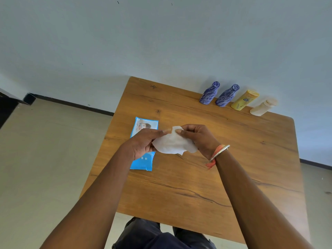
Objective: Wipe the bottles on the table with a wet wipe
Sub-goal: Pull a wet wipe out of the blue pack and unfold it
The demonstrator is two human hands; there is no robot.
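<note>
A white wet wipe (pixel 173 143) hangs spread between both hands above the middle of the wooden table (pixel 197 186). My left hand (pixel 143 142) pinches its left edge and my right hand (pixel 197 136) pinches its top right. Along the table's far edge by the wall stand several bottles in a row: two blue patterned bottles (pixel 209 93) (pixel 227 95), a yellow bottle (pixel 244 100) and a cream bottle (pixel 262 107). The hands are well short of the bottles.
A blue wet-wipe pack (pixel 143 162) lies flat on the table under my left hand. A pale wall stands right behind the bottles. Tiled floor surrounds the table, and my legs show below its near edge.
</note>
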